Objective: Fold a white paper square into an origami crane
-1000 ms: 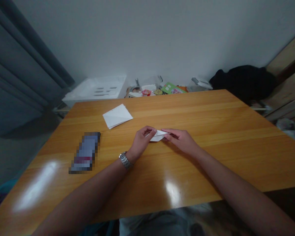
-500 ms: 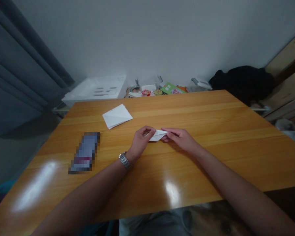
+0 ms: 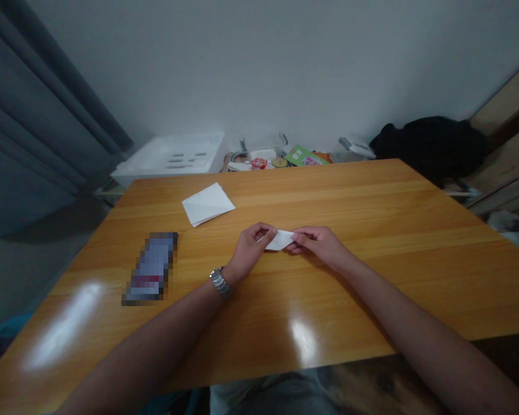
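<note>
A small folded piece of white paper point(image 3: 280, 240) is held between my two hands, over the middle of the wooden table. My left hand point(image 3: 253, 246), with a metal watch on its wrist, pinches the paper's left end between thumb and fingers. The right end is gripped by my right hand point(image 3: 313, 241), its thumb on top and fingers curled behind. Both ends of the paper are partly hidden by the fingers. Farther back to the left lies a stack of white paper sheets point(image 3: 208, 205).
A phone point(image 3: 151, 268), blurred out, lies on the table point(image 3: 372, 230) left of my left hand. Beyond the far edge are a white tray point(image 3: 168, 155), a green packet or booklet point(image 3: 305, 156) and assorted small items. Black cloth point(image 3: 432, 147) is heaped at the back right.
The paper's visible face now looks flatter, and the crease that showed across it is gone from view. My right thumb has come down onto its right end. Both hands keep nearly the same place.
</note>
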{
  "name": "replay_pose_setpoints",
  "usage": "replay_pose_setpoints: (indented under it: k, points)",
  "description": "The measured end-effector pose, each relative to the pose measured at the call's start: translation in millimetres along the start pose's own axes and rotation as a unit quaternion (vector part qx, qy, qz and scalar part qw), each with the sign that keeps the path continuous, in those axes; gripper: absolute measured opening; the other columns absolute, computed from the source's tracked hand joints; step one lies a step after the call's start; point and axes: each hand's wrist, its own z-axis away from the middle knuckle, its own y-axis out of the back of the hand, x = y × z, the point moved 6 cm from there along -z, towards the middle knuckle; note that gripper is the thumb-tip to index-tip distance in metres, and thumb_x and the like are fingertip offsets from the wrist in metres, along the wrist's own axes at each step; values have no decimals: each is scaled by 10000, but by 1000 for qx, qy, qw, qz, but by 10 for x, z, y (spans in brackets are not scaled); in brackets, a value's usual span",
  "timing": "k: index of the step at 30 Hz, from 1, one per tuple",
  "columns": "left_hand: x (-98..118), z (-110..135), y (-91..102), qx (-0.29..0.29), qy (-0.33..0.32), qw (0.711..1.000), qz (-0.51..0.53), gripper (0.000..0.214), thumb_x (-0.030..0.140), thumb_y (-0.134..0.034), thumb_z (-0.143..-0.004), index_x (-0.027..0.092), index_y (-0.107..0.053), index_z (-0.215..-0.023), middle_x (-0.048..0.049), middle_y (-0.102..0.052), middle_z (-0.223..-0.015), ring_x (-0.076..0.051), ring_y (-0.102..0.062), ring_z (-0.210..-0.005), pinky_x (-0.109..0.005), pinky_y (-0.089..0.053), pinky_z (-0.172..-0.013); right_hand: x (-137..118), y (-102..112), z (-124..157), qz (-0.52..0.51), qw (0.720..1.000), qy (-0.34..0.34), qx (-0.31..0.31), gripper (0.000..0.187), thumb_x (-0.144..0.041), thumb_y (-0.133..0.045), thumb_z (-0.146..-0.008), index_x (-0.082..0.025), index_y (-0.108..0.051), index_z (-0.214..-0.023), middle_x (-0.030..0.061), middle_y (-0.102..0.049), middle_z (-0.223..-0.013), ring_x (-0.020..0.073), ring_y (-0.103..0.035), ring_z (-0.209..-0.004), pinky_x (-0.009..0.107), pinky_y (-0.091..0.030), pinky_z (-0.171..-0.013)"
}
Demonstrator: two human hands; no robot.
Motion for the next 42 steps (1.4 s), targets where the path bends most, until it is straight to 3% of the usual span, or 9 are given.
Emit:
replay_pose_setpoints:
  k: [14, 24, 33, 42]
  points:
    - [42, 17, -21, -7, 14, 1000, 13, 341, 485, -697, -831, 145, -671, -843, -29, -677, -788, -147, -604, -705, -249, -484, -657, 43, -12, -14, -18, 1000, -2, -2, 422, -524, -744, -804, -147, -738, -995, 93, -771, -890, 182, -733, -794, 348, -601, -819]
    - [90, 36, -77, -32, -5, 998, -48, 358, 504, -678, -845, 147, -690, -831, -48, -705, -803, -164, -631, -723, -257, -500, -665, -10, -19, 0, 96, 994, 53, -15, 384, -528, -685, -842, -157, -737, -923, 70, -745, -869, 175, -684, -747, 317, -566, -728]
    - [110, 40, -104, -49, 14, 999, -18, 326, 470, -704, -831, 148, -715, -881, -57, -729, -853, -180, -661, -773, -267, -519, -693, -72, 20, 4, 131, 989, 65, -3, 363, -498, -647, -879, -150, -742, -918, 71, -749, -834, 174, -679, -723, 304, -538, -711]
    - [78, 32, -67, -21, 10, 1000, -21, 340, 483, -707, -825, 143, -695, -828, -47, -704, -792, -165, -636, -711, -258, -507, -645, -22, 25, -6, 100, 994, 43, -12, 431, -552, -676, -846, -131, -752, -898, 88, -756, -805, 177, -690, -688, 308, -547, -683]
